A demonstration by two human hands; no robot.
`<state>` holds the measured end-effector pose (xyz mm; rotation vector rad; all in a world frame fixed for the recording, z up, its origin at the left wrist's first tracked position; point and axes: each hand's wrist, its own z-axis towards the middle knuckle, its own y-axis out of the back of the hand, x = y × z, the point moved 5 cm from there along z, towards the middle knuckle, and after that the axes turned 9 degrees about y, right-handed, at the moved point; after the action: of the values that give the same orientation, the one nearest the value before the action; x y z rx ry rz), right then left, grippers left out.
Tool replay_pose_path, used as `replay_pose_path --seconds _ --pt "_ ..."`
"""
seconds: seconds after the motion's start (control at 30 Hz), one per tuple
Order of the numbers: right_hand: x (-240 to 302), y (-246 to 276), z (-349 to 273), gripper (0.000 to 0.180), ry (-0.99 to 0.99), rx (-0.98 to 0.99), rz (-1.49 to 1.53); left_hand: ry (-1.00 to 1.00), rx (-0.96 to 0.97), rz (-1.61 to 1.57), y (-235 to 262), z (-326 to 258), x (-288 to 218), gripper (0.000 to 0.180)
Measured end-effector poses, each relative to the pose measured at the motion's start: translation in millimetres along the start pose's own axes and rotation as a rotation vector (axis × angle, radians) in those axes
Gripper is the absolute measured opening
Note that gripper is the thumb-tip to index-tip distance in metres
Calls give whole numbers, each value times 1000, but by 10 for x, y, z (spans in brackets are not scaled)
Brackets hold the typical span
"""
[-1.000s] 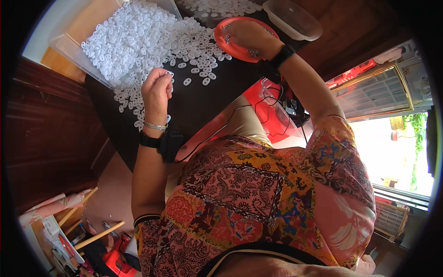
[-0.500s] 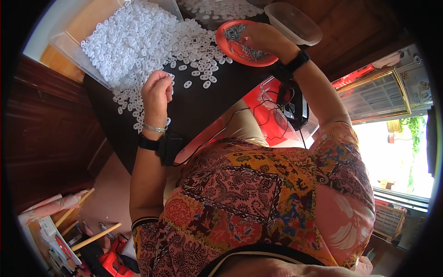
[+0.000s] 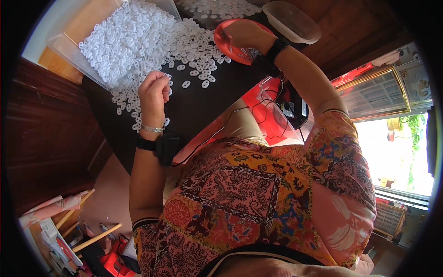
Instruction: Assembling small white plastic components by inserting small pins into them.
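Head view | left hand [image 3: 153,92] pinched white ring [image 3: 164,75] | right hand [image 3: 247,36] reached into red tray [image 3: 224,42], grip unclear | dark tabletop [image 3: 203,99]

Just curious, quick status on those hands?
Left hand pinching a white ring over the ring pile. Right hand inside orange bowl. Nothing blocking.

small pieces in orange dish [image 3: 230,44] hidden under right hand [image 3: 244,34], left hand [image 3: 154,90] pinch too small to tell

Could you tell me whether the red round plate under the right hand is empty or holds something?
Not empty: the red round plate holds small dark pieces beside the right hand.
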<state>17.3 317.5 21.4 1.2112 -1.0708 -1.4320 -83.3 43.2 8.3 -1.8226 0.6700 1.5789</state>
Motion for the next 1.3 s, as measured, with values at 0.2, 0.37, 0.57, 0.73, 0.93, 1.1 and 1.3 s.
replay_pose_path --seconds 0.2,0.37,0.57,0.73,0.93,1.1,1.3 --pt "-63 133 -74 22 -96 167 33 3 -4 -19 44 19 37 12" --pt "-146 235 -257 13 -65 -108 122 -2 2 17 -7 -5 3 11" --pt "163 266 -327 10 -14 194 247 -5 -1 5 37 28 50 11" --pt "330 213 -339 11 21 200 81 5 2 7 21 27 59 10" --pt "234 37 -320 12 31 74 125 8 -5 5 -17 11 45 10" --pt "107 175 -307 16 -67 -89 259 9 -6 16 4 16 44 11" --pt "-58 365 -337 22 -96 -238 388 106 34 -123 56 58 104 10"
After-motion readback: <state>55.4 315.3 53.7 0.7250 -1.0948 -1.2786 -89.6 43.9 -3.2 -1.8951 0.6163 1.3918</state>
